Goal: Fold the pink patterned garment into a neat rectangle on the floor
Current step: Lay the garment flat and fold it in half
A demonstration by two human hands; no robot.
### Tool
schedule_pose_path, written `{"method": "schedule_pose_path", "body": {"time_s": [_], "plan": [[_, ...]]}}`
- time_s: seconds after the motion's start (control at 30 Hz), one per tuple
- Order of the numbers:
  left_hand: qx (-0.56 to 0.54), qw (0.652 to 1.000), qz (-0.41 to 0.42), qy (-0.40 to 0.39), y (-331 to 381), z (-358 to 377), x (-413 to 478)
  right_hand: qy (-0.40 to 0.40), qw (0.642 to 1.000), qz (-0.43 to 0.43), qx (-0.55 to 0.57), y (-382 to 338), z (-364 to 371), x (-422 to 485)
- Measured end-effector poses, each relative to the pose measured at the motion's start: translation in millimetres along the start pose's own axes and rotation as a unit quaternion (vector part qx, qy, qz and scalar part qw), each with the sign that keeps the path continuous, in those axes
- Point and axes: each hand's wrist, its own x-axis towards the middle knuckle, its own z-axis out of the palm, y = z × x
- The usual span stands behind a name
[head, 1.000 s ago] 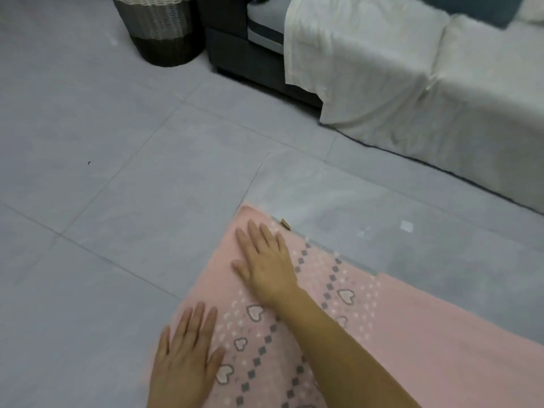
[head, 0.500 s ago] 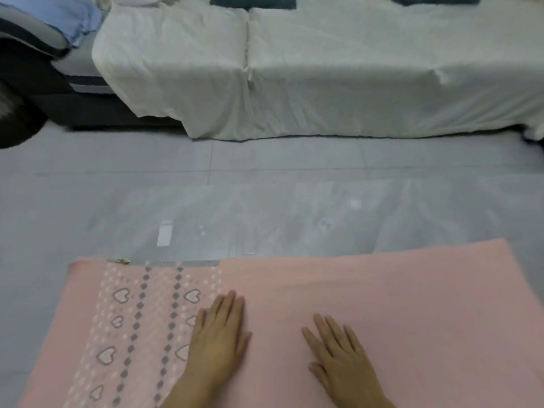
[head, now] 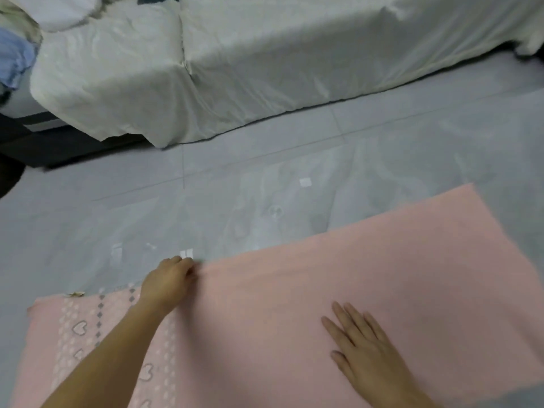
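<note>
Now the left hand (head: 169,282) pinches the pink garment (head: 382,275) at its far edge; the right hand (head: 363,346) lies flat, fingers spread.

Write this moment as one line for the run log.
left hand: pinches far edge of pink garment | right hand: rests flat on garment | garment: spread on grey floor
</note>
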Motion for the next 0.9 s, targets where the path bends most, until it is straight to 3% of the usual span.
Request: {"method": "schedule_pose_path", "body": {"time_s": [0.1, 0.23, 0.37, 0.5, 0.63, 0.7, 0.9], "plan": [[-0.027, 0.998, -0.047, 0.020, -5.9, -4.7, 12.7, 0.011, 0.999, 0.049, 0.007, 7.3, -4.6, -9.4], [0.017, 0.994, -0.094, -0.051, 26.4, -6.2, 17.0, 0.071, 0.981, 0.170, 0.059, 38.2, -23.8, -40.1], [-0.003, 0.998, -0.014, -0.068, 139.4, -32.2, 26.5, 0.161, 0.939, 0.289, 0.096, 98.2, -38.0, -92.4], [-0.038, 0.986, 0.129, -0.102, 291.7, -55.7, 40.4, 0.216, 0.854, 0.455, 0.128, 156.1, -56.6, -129.4], [-0.107, 0.968, 0.207, -0.098, 429.1, -62.3, 49.0, 0.240, 0.707, 0.620, 0.242, 195.5, -68.0, -143.4], [-0.140, 0.962, 0.212, -0.094, 483.1, -63.7, 51.9, 0.246, 0.662, 0.636, 0.310, 205.2, -61.8, -146.3], [-0.164, 0.968, 0.175, -0.069, 555.3, -61.1, 68.7, 0.254, 0.608, 0.571, 0.490, 211.4, -45.0, -131.7]]}}
